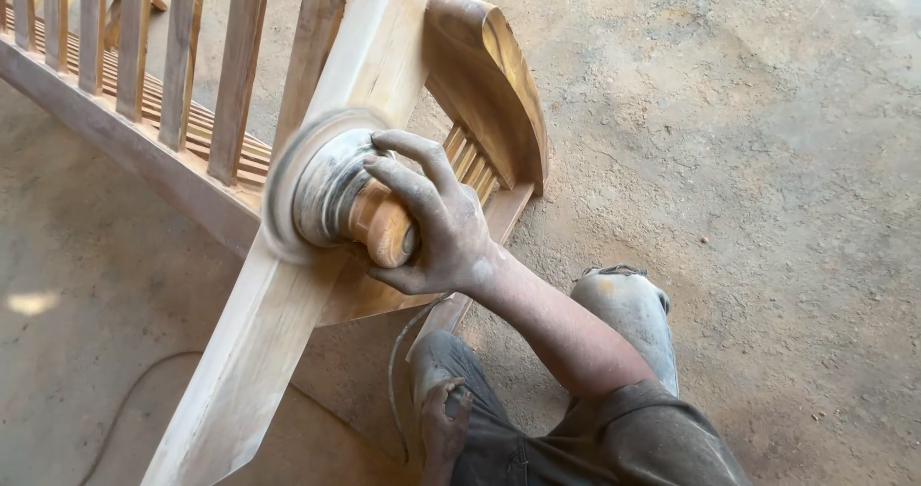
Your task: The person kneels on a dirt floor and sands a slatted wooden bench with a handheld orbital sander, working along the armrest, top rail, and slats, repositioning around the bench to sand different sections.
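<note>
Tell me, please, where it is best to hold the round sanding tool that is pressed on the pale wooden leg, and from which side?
Grip the sanding tool by its rounded body behind the spinning disc, coming from the side away from the wooden leg. The disc face lies against the wood, so only the back is free. The right hand holds it there now, fingers wrapped over the body, clear of the blurred rim.

floor [748, 141]: dusty bare concrete | light: warm daylight, bright patch [31, 302] at left

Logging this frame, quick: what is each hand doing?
Right hand: closed on the disc sander, pressed to the bench leg.
Left hand: resting on the knee, holding nothing.
</note>
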### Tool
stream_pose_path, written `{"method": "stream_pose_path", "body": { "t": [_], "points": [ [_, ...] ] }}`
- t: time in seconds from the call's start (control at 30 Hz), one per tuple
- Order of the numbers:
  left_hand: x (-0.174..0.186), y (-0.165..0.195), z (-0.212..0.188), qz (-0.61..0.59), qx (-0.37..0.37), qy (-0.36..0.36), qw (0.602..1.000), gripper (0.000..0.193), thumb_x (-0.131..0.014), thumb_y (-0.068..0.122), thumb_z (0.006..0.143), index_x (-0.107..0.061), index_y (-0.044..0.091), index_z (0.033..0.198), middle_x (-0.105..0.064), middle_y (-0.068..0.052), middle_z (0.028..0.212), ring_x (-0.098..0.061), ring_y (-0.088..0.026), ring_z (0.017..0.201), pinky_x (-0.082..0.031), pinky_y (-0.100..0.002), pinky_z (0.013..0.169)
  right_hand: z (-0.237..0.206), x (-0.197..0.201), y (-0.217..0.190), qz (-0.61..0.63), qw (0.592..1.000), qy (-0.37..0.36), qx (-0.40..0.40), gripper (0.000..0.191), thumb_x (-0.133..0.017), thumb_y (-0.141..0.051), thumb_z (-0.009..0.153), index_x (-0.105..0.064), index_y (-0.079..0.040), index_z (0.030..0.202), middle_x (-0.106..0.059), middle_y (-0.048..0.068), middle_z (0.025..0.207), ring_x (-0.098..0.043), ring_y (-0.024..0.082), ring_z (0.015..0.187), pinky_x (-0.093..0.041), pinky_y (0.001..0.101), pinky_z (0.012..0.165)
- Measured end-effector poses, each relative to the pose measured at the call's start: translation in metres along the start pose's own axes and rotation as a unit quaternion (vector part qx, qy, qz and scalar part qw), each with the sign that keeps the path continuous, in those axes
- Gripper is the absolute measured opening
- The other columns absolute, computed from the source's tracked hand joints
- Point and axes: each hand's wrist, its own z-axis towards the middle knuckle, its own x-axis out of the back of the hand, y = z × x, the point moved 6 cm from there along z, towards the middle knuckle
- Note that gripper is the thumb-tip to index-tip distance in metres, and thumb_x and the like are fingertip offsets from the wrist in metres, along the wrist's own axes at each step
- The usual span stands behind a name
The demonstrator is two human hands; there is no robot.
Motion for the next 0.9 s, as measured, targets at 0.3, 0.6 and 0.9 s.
{"method": "stream_pose_path", "body": {
  "t": [0.3,0.6,0.9],
  "points": [
    [0.002,0.017,0.012,0.026,-0.004,-0.013,1.0,0.036,-0.072,0.033,0.085,-0.075,0.008,0.11,-0.074,-0.013,0.114,-0.067,-0.028,0.11,-0.05,-0.041,0.097,-0.013,0.026,0.072,-0.025,0.988,0.062,-0.139,0.081,-0.086,-0.029,0.091,-0.037,-0.004,0.15,-0.054,0.02,0.141,-0.063,0.03,0.127,-0.056,0.0416,0.111],
    [0.006,0.027,0.013,0.008,-0.005,-0.005,1.0,0.037,-0.072,0.033,0.085,-0.074,0.006,0.11,-0.074,-0.014,0.112,-0.068,-0.028,0.107,-0.052,-0.04,0.095,-0.032,0.025,0.098,-0.019,0.97,0.093,-0.222,0.082,-0.087,-0.031,0.09,-0.037,-0.003,0.148,-0.059,0.022,0.135,-0.064,0.032,0.13,-0.055,0.0465,0.112],
    [0.005,0.026,0.009,0.003,-0.049,-0.002,0.999,0.034,-0.071,0.031,0.086,-0.075,0.006,0.109,-0.074,-0.014,0.112,-0.067,-0.029,0.107,-0.051,-0.041,0.095,-0.062,0.03,0.127,0.046,0.926,0.121,-0.354,0.073,-0.085,-0.033,0.088,-0.044,-0.003,0.141,-0.062,0.018,0.125,-0.068,0.026,0.116,-0.06,0.0405,0.099]
  ]
}}
